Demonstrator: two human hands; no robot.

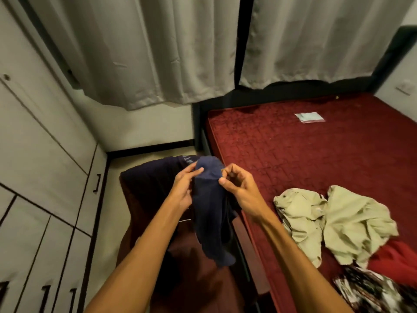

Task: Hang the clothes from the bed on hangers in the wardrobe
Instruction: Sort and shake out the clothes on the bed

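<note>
The person stands just off the left edge of the bed (293,154), both bare forearms stretched forward over the strip of floor beside it. Between the hands hangs a navy blue garment (209,211), bunched at the top and drooping in a long fold off the bed's side rail, clear of the mattress. The left hand (184,186) grips the garment's upper fold, its thumb laid over the front of the cloth and its fingers tucked behind. The right hand (237,188) has its fingers curled in, thumb and forefinger pinching the same fold on the side nearer the bed. A darker stretch of cloth with pale lettering (187,160) spreads out behind the left hand; I cannot tell whether it belongs to the same garment.

On the bed's dark red quilted mattress, near its foot end, lies a crumpled beige garment (338,220), with a red garment (397,256) just beside it and a black-and-white patterned garment (372,292) below that. A small clear packet (309,117) lies near the head of the bed. Grey curtains (158,53) hang beyond the bed, and the white wardrobe (33,154) stands across the floor from it, doors shut.
</note>
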